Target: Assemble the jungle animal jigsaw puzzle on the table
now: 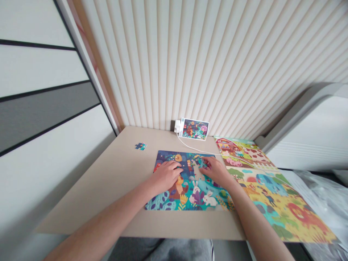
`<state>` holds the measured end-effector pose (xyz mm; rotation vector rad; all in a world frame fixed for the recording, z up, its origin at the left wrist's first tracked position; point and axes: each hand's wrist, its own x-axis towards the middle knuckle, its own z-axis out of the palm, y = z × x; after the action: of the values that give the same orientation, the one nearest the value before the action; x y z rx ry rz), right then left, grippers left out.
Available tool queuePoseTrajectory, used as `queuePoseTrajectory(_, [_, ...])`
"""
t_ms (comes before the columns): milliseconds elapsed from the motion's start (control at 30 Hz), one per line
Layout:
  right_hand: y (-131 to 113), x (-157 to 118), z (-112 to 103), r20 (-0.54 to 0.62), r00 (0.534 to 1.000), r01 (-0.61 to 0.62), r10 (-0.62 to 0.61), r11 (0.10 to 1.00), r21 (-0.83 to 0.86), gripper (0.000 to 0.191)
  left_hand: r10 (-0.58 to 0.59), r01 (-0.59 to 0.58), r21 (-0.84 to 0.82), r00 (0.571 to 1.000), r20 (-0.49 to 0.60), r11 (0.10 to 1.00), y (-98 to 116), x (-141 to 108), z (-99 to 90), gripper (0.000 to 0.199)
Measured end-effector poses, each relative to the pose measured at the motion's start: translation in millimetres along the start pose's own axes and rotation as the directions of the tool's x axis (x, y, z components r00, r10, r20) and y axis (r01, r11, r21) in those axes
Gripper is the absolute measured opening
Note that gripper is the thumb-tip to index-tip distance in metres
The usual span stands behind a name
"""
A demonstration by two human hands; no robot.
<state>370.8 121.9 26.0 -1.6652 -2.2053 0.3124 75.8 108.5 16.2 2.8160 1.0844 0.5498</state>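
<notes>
A jigsaw puzzle (181, 203) of a dark-blue and teal forest scene with rabbits and a brown animal lies on the table in front of me. Its upper middle has a gap (198, 173) where bare tabletop shows. My left hand (167, 176) rests flat on the left part of the picture, fingers stretched out. At the gap's right edge, my right hand (216, 171) has thumb and index finger around a small teal puzzle piece (203, 164), partly hidden by the fingers. One loose dark-blue and teal piece (141, 146) lies apart at the table's far left.
A small picture card (194, 129) of the same scene leans against the pleated wall (163, 72), beside a white charger (177, 125). Its white cable (195, 149) runs right across a farm puzzle (244, 152). A safari puzzle (282, 206) lies nearer, by crumpled clear plastic (323, 195).
</notes>
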Motion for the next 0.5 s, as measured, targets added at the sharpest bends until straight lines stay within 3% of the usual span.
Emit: queuePoseTrajectory(500, [-0.9,-0.8,-1.8,-0.011,1.0,0.009,-0.009,1.0,-0.005,0.055,-0.006,0.007,-0.009,1.0,0.01,1.0,2.6,0.5,-3.9,0.029])
